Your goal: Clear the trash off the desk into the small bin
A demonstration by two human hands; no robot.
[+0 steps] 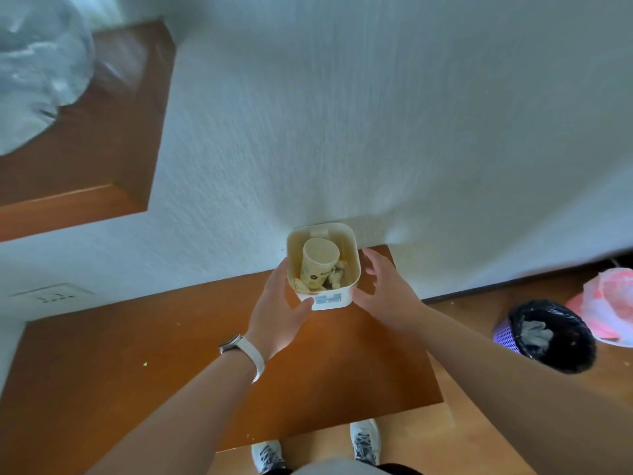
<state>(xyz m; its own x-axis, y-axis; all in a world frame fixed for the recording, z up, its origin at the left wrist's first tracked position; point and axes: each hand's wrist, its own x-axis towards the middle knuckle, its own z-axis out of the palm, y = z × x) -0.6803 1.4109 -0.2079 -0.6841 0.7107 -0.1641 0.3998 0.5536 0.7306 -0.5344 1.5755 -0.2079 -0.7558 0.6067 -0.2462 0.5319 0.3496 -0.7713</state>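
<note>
The small cream bin (329, 301) stands on the brown desk (137, 354), pushed against the white wall. Inside it a paper cup (320, 257) with a printed pattern leans upright among crumpled scraps (334, 277). My left hand (277, 310) holds the bin's left side, with the thumb across the front corner. My right hand (387, 289) hovers at the bin's right side with its fingers spread; whether the thumb touches the wall of the bin I cannot tell.
A purple floor basket (503, 334) lined with a black bag stands on the wooden floor to the right, with a pink plastic bag (609, 303) beside it. A wall socket (51, 296) is at the left. A clear plastic bag (37, 70) lies on a higher shelf.
</note>
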